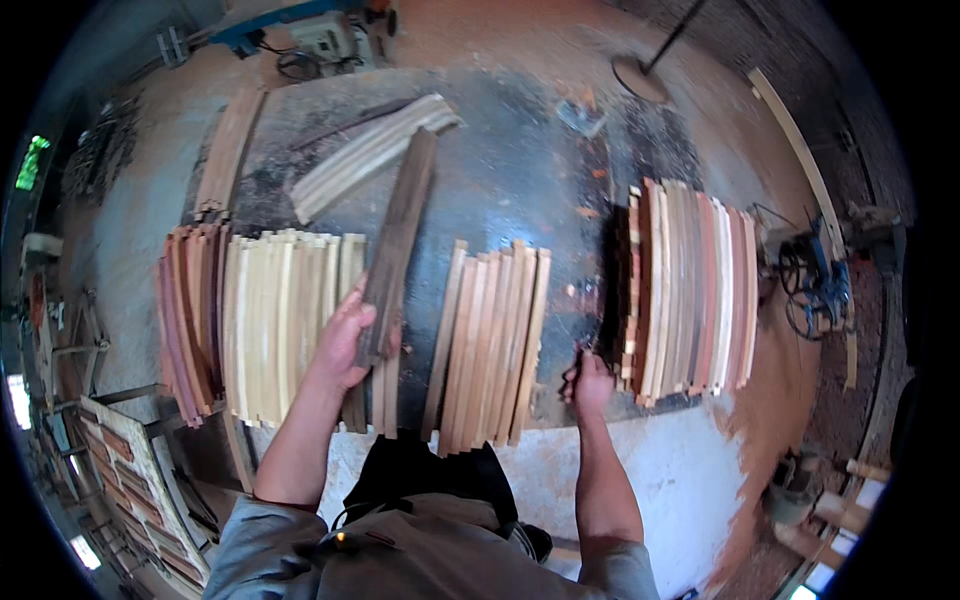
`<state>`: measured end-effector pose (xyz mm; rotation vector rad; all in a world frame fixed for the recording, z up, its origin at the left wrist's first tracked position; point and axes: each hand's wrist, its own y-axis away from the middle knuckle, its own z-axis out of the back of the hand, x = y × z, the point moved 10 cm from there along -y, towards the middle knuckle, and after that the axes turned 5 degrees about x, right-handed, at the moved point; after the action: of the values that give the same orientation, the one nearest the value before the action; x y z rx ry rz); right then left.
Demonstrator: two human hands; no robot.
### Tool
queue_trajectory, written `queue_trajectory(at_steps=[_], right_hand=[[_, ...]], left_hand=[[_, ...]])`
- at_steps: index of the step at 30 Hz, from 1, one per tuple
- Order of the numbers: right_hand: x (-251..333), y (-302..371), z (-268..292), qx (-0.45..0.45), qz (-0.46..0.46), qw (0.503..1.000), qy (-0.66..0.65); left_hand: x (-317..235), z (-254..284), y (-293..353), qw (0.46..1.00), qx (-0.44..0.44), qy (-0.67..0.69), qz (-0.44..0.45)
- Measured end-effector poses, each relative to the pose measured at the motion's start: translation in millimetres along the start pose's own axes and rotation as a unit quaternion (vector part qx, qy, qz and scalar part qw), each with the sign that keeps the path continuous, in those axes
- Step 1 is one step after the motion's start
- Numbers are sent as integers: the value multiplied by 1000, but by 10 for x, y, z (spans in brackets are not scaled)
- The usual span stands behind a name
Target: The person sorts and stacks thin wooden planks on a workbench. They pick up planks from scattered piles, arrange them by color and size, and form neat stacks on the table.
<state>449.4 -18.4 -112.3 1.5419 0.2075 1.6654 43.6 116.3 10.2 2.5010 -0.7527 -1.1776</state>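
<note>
My left hand [346, 342] is closed round the lower part of a few dark brown wood strips [405, 215], which slant up and away over the dark work table [500, 150]. Beneath that hand, one or two brown strips [384, 400] lie at the table's near edge. To their left is a row of pale cream strips [285, 320]; to their right, a row of light tan strips [490, 345]. My right hand [590, 385] is low beside the right-hand stack of mixed red, brown and cream strips [690, 290]. Its fingers are curled, and what they hold, if anything, is hidden.
Reddish-brown strips [195, 310] lie at the far left of the table. Further back are a slanted bundle of pale strips [375, 155] and a crumpled clear plastic piece [582, 118]. Beyond stand a machine [325, 40] and a round-based pole [640, 80]. A slatted rack [140, 490] is lower left.
</note>
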Motion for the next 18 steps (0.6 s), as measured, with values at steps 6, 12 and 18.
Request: queue_trajectory(at_steps=[6, 12, 18], right_hand=[[-54, 13, -33, 2, 3, 1000, -5], [-45, -7, -44, -11, -4, 1000, 20], [52, 164, -86, -7, -85, 991, -99]], left_hand=[[-448, 183, 142, 988, -63, -139, -29], [-854, 516, 86, 954, -116, -260, -89], [-821, 709, 25, 932, -159, -315, -83]])
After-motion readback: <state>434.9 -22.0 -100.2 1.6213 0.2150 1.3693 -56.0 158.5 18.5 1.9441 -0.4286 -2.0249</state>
